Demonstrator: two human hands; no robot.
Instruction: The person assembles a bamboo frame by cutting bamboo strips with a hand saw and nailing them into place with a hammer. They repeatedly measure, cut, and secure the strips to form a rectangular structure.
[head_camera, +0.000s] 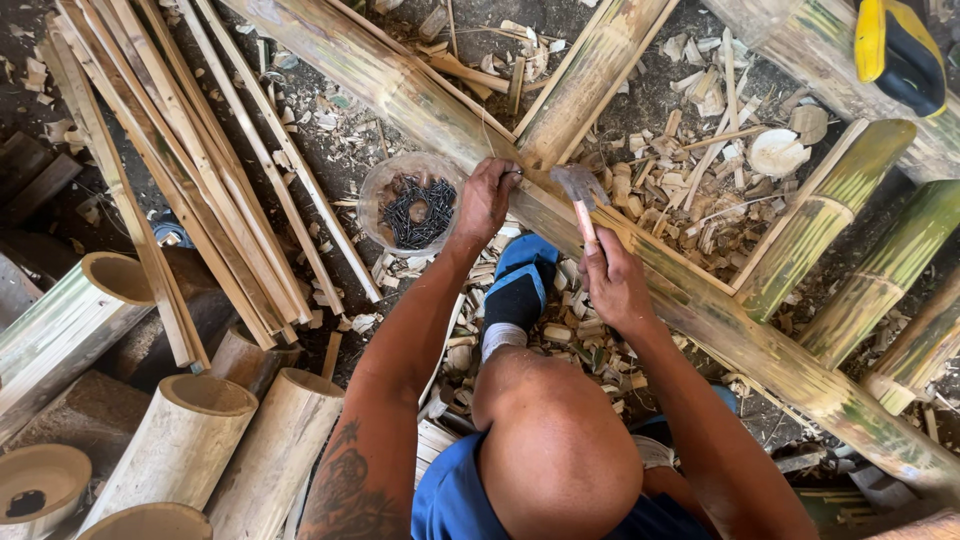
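My left hand (487, 196) rests on a long bamboo pole (690, 300) that runs diagonally across the ground, fingers pinched at the joint where a second pole (590, 70) meets it; whether a nail sits between the fingers I cannot tell. My right hand (612, 280) grips the wooden handle of a hammer (579, 190), whose metal head hovers just right of my left fingers, above the joint. A clear plastic tub of dark nails (412, 205) sits just left of my left hand. My foot in a blue and black shoe (520, 285) is planted between my arms.
Thin bamboo slats (190, 170) lie bundled at the left. Cut bamboo sections (180, 440) stand lower left. More green poles (830, 215) branch off at the right. Wood chips and offcuts (690, 150) litter the ground. A yellow and black tool (897, 50) lies top right.
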